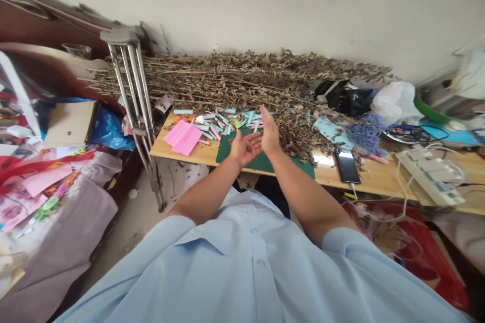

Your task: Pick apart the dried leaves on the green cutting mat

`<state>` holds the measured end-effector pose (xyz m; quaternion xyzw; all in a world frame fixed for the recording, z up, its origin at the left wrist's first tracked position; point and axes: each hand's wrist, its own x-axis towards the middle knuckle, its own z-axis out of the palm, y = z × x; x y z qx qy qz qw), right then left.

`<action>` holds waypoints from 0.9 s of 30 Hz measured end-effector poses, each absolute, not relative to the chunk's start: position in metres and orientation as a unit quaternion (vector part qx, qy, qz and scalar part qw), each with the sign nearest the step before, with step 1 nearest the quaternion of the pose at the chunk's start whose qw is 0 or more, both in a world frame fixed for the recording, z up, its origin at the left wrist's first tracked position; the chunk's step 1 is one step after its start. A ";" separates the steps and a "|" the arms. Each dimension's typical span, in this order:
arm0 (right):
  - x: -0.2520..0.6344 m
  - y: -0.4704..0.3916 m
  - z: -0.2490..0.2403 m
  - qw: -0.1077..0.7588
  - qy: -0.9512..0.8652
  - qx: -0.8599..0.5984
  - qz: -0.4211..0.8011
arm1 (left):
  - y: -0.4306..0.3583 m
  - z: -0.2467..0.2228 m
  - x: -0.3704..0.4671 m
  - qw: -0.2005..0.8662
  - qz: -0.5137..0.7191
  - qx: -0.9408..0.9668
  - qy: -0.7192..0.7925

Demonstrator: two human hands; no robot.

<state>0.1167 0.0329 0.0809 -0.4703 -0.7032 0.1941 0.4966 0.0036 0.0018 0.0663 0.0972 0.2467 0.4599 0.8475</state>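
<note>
My left hand (243,149) is palm up over the green mat (226,147), fingers stretched out. A small brown bit, like crumbled dried leaf, rests on its palm. Right beside it, my right hand (270,133) stands on edge with straight fingers, its palm turned toward the left hand. I see nothing gripped in it. Behind both hands lie rolled paper tubes (216,123), mostly light blue with a few pink. To the left are pink paper sheets (183,137). A heap of dried leaves (293,136) covers part of the mat at the right.
Long bundles of dried stalks (227,78) lie along the wall. Metal crutches (138,96) lean at the table's left end. On the right are a phone (347,165) on a cable, purple yarn (367,132), a power strip (428,174) and a white plastic bag (394,102).
</note>
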 end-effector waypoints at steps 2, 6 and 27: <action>0.132 0.028 0.075 0.556 -0.642 -0.486 0.206 | 0.009 0.060 -0.004 0.834 0.444 0.087 0.315; 0.160 -0.002 0.057 0.567 -0.615 -0.513 0.194 | 0.022 0.063 -0.026 0.766 0.433 0.139 0.454; 0.181 -0.058 -0.002 0.481 -0.682 -0.531 0.143 | 0.074 0.051 -0.080 0.272 0.187 0.758 0.562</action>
